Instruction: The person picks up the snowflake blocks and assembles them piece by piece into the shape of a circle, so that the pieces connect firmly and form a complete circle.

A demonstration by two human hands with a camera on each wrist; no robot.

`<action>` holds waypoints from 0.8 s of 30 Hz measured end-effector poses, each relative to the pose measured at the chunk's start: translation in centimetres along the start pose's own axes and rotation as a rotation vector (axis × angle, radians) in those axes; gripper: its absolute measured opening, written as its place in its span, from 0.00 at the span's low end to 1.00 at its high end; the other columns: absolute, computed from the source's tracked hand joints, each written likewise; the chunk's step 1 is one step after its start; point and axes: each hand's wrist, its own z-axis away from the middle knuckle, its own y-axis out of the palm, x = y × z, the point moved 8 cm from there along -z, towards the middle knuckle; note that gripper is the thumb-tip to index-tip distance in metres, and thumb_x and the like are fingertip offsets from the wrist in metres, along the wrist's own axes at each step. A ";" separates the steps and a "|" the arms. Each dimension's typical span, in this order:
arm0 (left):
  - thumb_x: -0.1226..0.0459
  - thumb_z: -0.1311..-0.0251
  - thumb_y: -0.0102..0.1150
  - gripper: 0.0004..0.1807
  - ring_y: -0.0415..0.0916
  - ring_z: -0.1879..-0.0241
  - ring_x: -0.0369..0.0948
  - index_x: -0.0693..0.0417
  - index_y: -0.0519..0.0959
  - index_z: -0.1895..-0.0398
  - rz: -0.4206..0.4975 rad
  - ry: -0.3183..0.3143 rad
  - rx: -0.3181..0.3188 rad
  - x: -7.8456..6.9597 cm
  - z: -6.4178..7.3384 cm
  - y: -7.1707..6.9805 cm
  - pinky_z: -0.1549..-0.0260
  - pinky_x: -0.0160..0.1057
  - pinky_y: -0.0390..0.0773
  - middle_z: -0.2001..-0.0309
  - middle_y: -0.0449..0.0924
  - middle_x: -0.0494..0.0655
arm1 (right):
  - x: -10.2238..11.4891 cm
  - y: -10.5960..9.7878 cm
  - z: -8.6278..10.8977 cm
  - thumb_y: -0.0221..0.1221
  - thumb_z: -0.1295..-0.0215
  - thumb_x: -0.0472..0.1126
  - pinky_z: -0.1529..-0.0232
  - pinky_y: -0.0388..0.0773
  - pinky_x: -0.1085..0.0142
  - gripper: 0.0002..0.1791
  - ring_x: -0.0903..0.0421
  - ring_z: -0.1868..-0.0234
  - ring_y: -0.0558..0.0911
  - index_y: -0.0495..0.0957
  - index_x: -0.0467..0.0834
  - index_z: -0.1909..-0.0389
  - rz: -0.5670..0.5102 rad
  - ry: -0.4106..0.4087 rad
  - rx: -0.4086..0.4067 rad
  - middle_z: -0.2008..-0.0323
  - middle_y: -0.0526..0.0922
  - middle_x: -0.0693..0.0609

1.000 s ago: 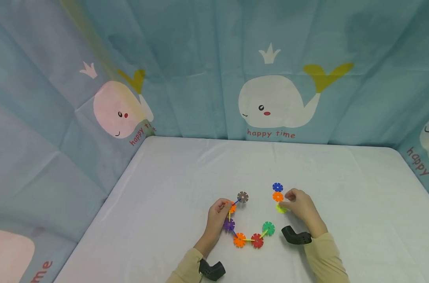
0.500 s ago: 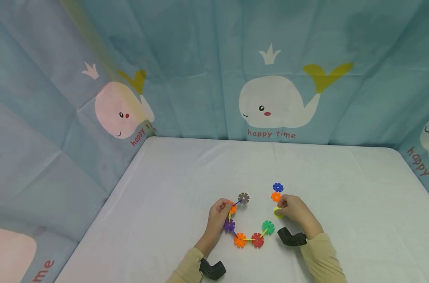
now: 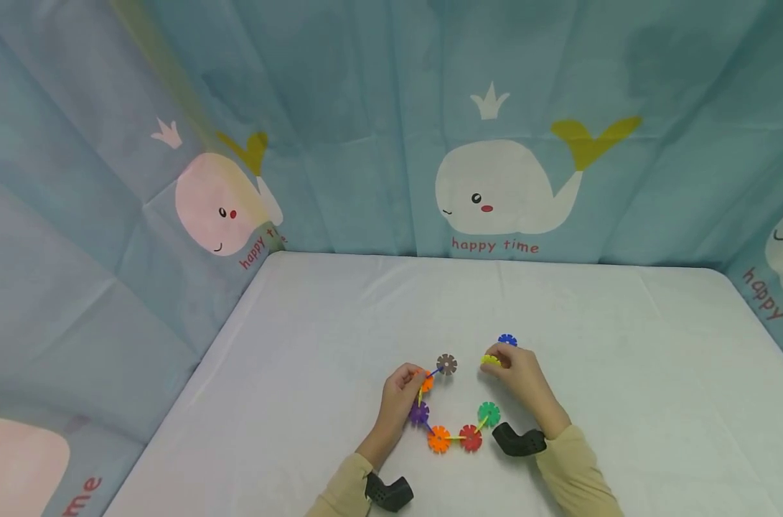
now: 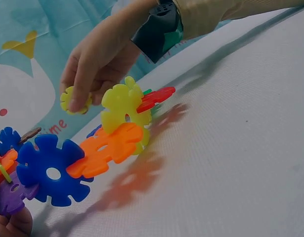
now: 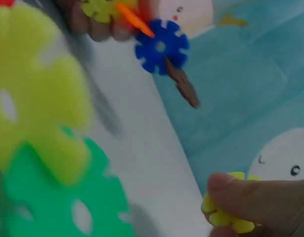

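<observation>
My left hand (image 3: 394, 406) grips a curved chain of slotted snowflake discs by its upper left part, near an orange disc (image 3: 427, 382). The chain runs from a brown disc (image 3: 447, 365) past a purple disc (image 3: 420, 413) to a red disc (image 3: 471, 438), ending at a green disc (image 3: 489, 413). Edge-on blue and yellow discs link these; the left wrist view shows one blue disc (image 4: 53, 172) broadly. Between thumb and fingers, my right hand (image 3: 523, 373) pinches a loose yellow disc (image 3: 491, 359), apart from the chain and right of the brown disc.
A loose blue disc (image 3: 507, 339) lies on the white table (image 3: 339, 316), partly behind my right hand. Each wrist carries a black camera (image 3: 519, 440). A blue whale-print curtain (image 3: 365, 179) rises along the table's back and sides.
My right hand has picked up the yellow disc from the table and moved it left and away from me. It now covers the loose orange disc's place. The left hand barely moves.
</observation>
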 end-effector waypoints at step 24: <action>0.69 0.40 0.51 0.07 0.60 0.82 0.33 0.68 0.74 0.70 -0.014 -0.005 -0.010 0.0 -0.1 -0.2 0.82 0.27 0.61 0.79 0.70 0.44 | 2.5 2.7 0.5 0.64 0.51 0.29 0.74 0.73 0.68 0.07 0.60 0.76 0.74 0.78 0.44 0.76 -0.116 -0.171 -0.103 0.76 0.79 0.56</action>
